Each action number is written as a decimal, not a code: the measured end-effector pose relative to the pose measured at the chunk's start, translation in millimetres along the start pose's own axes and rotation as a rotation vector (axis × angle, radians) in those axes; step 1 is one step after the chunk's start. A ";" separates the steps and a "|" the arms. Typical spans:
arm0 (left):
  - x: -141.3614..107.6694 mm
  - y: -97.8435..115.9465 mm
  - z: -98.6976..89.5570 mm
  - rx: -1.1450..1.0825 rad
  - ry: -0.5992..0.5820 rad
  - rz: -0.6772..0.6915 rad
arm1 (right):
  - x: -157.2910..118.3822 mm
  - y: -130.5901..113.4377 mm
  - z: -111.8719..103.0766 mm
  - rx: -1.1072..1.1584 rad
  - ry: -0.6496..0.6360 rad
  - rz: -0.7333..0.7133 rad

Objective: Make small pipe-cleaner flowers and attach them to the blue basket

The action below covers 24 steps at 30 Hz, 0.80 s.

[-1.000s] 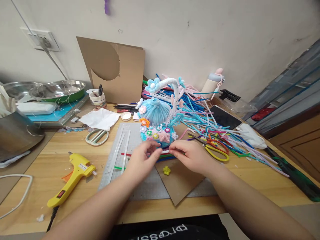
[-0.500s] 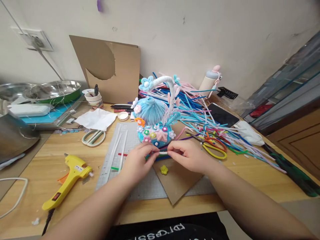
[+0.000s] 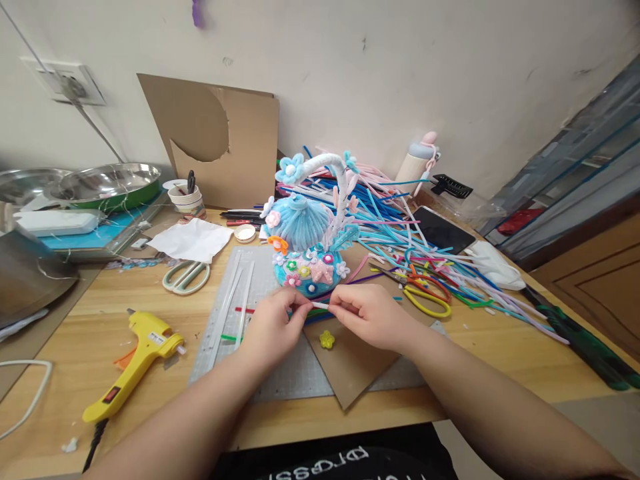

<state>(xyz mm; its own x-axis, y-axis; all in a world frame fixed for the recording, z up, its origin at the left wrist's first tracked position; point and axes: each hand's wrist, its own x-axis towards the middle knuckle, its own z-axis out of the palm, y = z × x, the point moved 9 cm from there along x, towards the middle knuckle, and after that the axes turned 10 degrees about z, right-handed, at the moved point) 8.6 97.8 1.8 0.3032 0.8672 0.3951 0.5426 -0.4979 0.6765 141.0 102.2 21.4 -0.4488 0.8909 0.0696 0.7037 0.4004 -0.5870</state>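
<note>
A short white piece (image 3: pixel 321 305) is pinched at one end by my left hand (image 3: pixel 280 321) and at the other by my right hand (image 3: pixel 364 315). Both hands are closed, their fingertips a little apart. Right behind them stands a blue fuzzy basket (image 3: pixel 300 227) with a white arched handle and small colourful flowers. Under my hands lie a brown cardboard piece (image 3: pixel 350 367) and a grey cutting mat (image 3: pixel 285 383). A yellow flower (image 3: pixel 327 340) rests on the cardboard, just in front of the fingers. Several coloured stems pass beneath my hands.
On the left are a yellow glue gun (image 3: pixel 135 357), scissors (image 3: pixel 186 277) and a white cloth (image 3: pixel 191 239). Yellow-handled pliers (image 3: pixel 425 300) lie right of my right hand. A heap of fuzzy stems (image 3: pixel 385 207), a phone (image 3: pixel 443 230) and a bottle (image 3: pixel 417 163) are farther back.
The white piece now tilts slightly down to the right between my fingers, where it was nearly level. The whole view has shifted slightly. Both hands keep their grip.
</note>
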 end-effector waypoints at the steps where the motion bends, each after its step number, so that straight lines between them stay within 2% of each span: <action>1: -0.3 -1.5 -2.0 -0.013 0.021 -0.018 | -0.2 -1.2 -0.1 -0.001 0.007 -0.005; 6: 3.1 -3.8 -2.1 -0.157 0.017 -0.055 | -0.2 -0.3 -4.8 0.018 0.050 0.003; 13: 4.2 7.3 8.5 -0.125 -0.078 0.050 | -2.1 -5.7 -0.7 -0.061 0.038 -0.061; 20: 2.7 3.8 14.4 -0.173 -0.119 -0.015 | -3.2 -6.7 2.7 -0.078 0.029 -0.089; 24: 2.1 -5.2 15.8 -0.272 -0.084 -0.101 | -3.2 -7.0 3.2 -0.085 0.028 -0.098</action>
<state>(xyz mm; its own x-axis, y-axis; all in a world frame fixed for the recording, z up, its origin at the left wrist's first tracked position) 18.8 102.3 -10.6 0.3278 0.9047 0.2720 0.3470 -0.3831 0.8560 135.7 95.9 22.7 -0.5030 0.8518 0.1463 0.7018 0.5014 -0.5061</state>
